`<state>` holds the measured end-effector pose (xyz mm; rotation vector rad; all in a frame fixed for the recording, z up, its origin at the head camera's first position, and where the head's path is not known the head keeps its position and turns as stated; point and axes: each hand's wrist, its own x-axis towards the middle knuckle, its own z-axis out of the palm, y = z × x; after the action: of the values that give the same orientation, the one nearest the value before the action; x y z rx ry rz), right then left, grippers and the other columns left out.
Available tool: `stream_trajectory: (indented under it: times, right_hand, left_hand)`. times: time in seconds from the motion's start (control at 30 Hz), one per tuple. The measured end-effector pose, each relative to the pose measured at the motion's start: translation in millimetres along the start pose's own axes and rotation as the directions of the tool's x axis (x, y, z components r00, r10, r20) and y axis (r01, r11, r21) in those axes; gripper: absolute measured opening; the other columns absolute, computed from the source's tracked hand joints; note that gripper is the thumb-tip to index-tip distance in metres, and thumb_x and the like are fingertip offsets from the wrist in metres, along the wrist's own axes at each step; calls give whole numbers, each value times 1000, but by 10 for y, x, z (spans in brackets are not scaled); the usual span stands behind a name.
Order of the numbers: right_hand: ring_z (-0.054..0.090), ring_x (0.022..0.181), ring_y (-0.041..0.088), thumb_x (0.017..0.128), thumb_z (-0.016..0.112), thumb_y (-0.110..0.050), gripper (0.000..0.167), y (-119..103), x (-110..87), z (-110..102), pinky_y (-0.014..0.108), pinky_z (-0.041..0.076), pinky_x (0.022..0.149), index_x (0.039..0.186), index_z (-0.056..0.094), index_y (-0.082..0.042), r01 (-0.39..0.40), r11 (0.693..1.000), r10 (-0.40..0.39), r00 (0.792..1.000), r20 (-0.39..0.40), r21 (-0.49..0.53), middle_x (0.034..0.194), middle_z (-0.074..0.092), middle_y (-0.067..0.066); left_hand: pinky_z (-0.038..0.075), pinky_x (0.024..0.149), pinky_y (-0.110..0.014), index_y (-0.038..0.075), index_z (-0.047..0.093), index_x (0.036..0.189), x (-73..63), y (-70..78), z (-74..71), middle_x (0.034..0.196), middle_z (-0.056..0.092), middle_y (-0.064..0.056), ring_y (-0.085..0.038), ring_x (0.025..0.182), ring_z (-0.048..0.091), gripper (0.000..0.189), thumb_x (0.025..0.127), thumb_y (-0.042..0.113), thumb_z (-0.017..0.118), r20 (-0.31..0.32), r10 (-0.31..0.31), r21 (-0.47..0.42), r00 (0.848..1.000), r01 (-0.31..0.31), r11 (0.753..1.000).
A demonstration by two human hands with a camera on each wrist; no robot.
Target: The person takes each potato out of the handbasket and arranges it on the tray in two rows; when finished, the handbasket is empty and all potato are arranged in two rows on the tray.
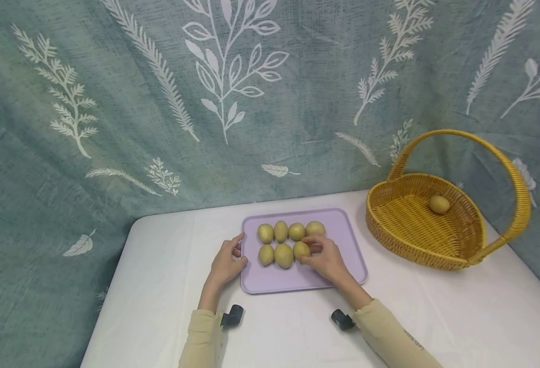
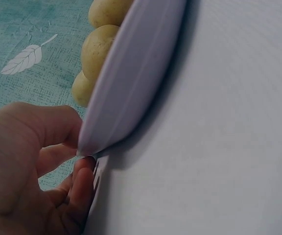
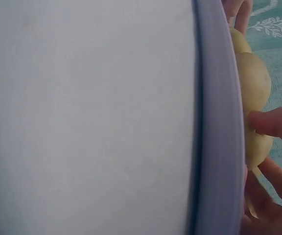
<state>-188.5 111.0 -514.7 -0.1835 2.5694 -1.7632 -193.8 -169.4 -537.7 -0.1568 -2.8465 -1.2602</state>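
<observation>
Several potatoes sit in two rows on a lilac tray (image 1: 288, 282). Thumb and fingers of my right hand (image 1: 324, 257) pinch the rightmost potato (image 1: 301, 250) of the near row, beside a larger potato (image 1: 284, 255). In the right wrist view the thumb (image 3: 275, 125) presses that potato (image 3: 259, 149), the fingers on its other side; the tray's rim (image 3: 222, 147) hides part of it. My left hand (image 1: 227, 260) touches the tray's left edge with relaxed fingertips. From the left wrist, the fingers (image 2: 84, 181) show beside the rim (image 2: 131, 78).
A yellow wicker basket (image 1: 389, 240) with a tall arched handle stands to the right of the tray, one potato (image 1: 439, 204) inside it. White cloth (image 1: 159, 286) covers the table. A green leaf-patterned curtain (image 1: 307, 153) hangs along the back edge.
</observation>
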Motion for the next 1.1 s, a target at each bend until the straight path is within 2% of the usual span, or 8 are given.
stream_trajectory:
  times: [0.3, 0.4, 0.5, 0.6, 0.7, 0.83, 0.97, 1.1]
  right_hand:
    - [68, 98, 36, 75, 82, -3, 47, -1, 34, -86, 38, 55, 80, 117, 64, 7, -14, 1000, 15, 999, 44, -25, 116, 65, 23]
    - [68, 97, 35, 78, 79, -6, 43, -30, 39, -170, 37, 56, 78, 116, 64, 7, -36, 998, 38, 998, 40, -51, 116, 66, 23]
    - [68, 97, 36, 82, 76, -7, 37, -77, 62, -316, 38, 56, 78, 114, 65, 7, -17, 996, 19, 1000, 24, -82, 114, 66, 23]
    - [68, 97, 38, 86, 72, -7, 32, -131, 105, -540, 37, 56, 78, 114, 65, 7, 43, 995, -43, 999, -3, -92, 114, 66, 24]
    - [68, 97, 39, 89, 70, -8, 30, -190, 166, -812, 28, 54, 76, 115, 66, 7, 84, 991, -90, 994, -56, -107, 113, 67, 25]
    - [68, 95, 24, 92, 67, -15, 31, -254, 229, -1233, 16, 49, 75, 116, 67, 5, 98, 983, -119, 984, -134, -154, 112, 68, 24]
    - [59, 91, -2, 95, 63, -26, 38, -254, 290, -1648, 14, 46, 76, 120, 66, 3, 48, 978, -92, 973, -210, -205, 113, 67, 16]
    - [54, 94, -3, 96, 59, -37, 48, -195, 345, -1945, 20, 46, 77, 126, 63, 0, -47, 976, -14, 961, -277, -214, 115, 63, 5]
  left_hand:
    - [42, 73, -33, 4, 49, 144, 25, 7, -8, 106, 55, -11, -22, 89, 55, 69, 76, 5, 65, 8, 12, -9, 1000, -12, 1000]
    - [42, 73, -33, 3, 49, 143, 9, 0, -14, 105, 55, -11, -22, 89, 55, 70, 76, 5, 66, 9, 12, -9, 1000, -12, 1000]
    - [42, 73, -33, 3, 49, 144, -8, -7, -13, 106, 55, -10, -22, 89, 55, 70, 76, 5, 66, 11, 6, -7, 1000, -6, 1000]
    - [43, 73, -33, 4, 49, 144, -13, -15, -8, 106, 55, -11, -22, 89, 55, 70, 76, 5, 66, 7, 5, -8, 1000, -4, 1000]
    - [43, 74, -34, 3, 49, 143, -14, -25, -6, 105, 55, -11, -22, 89, 55, 70, 76, 5, 66, 3, 9, -4, 1000, -9, 1000]
    - [43, 74, -34, 3, 49, 143, -15, -39, -2, 105, 55, -10, -22, 89, 56, 70, 76, 4, 66, 5, 9, -1, 1000, -9, 1000]
    - [44, 74, -34, 4, 49, 144, -13, -60, 5, 105, 55, -10, -21, 89, 56, 70, 76, 5, 66, 7, 11, 3, 1000, -11, 1000]
    - [43, 73, -33, 4, 49, 143, -26, -79, -9, 105, 55, -9, -20, 89, 55, 69, 76, 5, 66, 2, 9, 7, 1000, -9, 1000]
